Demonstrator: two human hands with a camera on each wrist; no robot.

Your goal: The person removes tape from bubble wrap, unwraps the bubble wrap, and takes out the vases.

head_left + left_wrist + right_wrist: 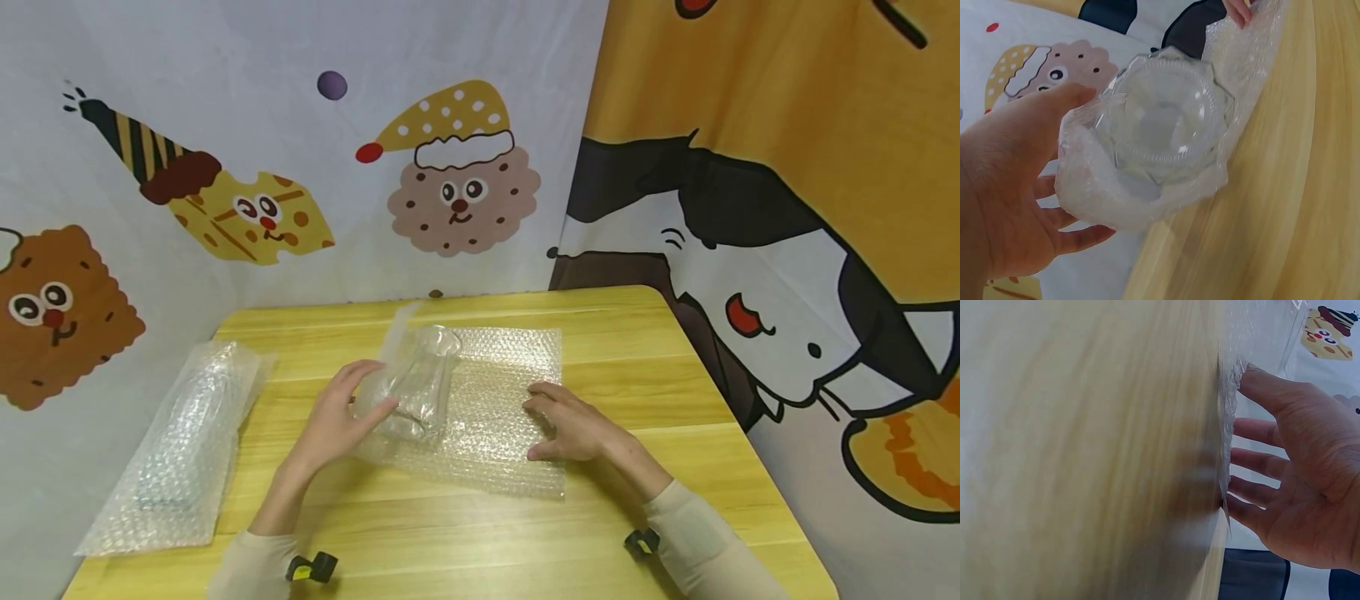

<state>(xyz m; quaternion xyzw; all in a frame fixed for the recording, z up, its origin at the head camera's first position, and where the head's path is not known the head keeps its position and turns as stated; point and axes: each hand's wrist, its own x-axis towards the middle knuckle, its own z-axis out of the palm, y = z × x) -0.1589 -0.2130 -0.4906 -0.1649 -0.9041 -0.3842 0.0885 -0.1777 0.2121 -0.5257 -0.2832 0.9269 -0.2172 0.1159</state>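
A makeshift home-like packing corner, not a workshop or shop; beyond the hands hang printed fabric backdrops with cartoon biscuit characters (462, 196) and an orange cartoon cat curtain (780, 233); beneath the hands lies a small pale wooden desk (637, 350).

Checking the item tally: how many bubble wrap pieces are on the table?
2. One bubble wrap sheet lies mid-table under the glass vase, partly curled round it. One bubble wrap bundle lies at the table's left edge; its contents are unclear.
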